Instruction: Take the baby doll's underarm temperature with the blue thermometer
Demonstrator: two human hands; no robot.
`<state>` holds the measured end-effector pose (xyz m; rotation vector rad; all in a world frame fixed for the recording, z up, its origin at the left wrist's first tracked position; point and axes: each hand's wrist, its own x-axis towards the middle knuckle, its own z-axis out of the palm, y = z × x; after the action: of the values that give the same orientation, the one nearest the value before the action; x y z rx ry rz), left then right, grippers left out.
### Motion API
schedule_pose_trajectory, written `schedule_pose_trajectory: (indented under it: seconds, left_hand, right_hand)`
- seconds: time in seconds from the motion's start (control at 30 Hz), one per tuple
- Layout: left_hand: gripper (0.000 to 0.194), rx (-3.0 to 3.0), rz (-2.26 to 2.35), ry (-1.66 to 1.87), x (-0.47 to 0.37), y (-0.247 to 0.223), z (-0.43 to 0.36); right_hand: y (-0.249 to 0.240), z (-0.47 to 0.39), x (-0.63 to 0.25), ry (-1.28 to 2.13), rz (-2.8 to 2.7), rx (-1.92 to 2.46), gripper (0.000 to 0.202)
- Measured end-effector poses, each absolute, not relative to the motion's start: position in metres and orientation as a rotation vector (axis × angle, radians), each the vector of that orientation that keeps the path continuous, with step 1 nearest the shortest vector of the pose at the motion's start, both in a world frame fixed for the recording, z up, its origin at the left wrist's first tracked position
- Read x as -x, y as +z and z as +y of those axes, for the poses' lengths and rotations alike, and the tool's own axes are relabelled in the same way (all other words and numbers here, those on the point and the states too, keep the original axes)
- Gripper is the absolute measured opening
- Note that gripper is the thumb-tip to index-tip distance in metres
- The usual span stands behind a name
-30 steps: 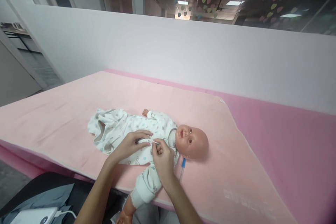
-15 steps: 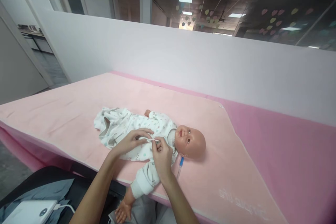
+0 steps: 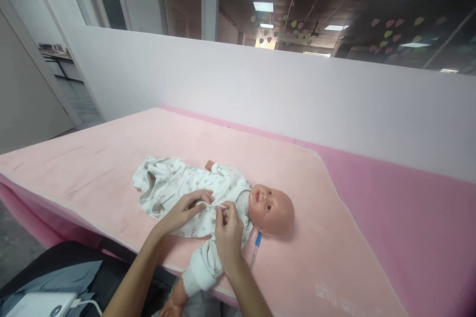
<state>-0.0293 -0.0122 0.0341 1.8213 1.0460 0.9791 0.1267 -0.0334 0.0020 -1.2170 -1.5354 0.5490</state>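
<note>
A baby doll (image 3: 273,209) lies on its back, its head to the right, dressed in a white patterned outfit (image 3: 197,177). Over the doll's chest, my left hand (image 3: 186,212) pinches a thin white strip, the edge or tie of the outfit. My right hand (image 3: 228,230) is closed on the right end of the same strip, close to the doll's neck. One doll arm in a white sleeve (image 3: 203,268) hangs over the table's near edge. The outfit's lower part lies loose and flat at the left.
The pink-covered table (image 3: 334,242) stands against a white partition (image 3: 260,89). A blue-capped pen-like item (image 3: 257,241) lies beside the doll's head. At the lower left, a white device (image 3: 40,304) with a cable rests on dark fabric.
The whole view has shifted slightly, with the scene lower in the picture. Both hands stay at the chest; the white strip between them looks a little longer and straighter.
</note>
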Motion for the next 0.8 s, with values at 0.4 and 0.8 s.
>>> schedule_pose_trajectory:
  seconds: [0.4, 0.8]
  left_hand:
    - [0.025, -1.649, 1.257, 1.145, 0.018, 0.032, -0.009]
    - [0.022, -1.831, 1.424, 1.259, 0.012, 0.018, -0.032]
  right_hand:
    - [-0.003, -0.035, -0.117, 0.43, -1.619, 1.244, 0.023]
    - [0.002, -0.037, -0.122, 0.352, -1.718, 1.269, 0.021]
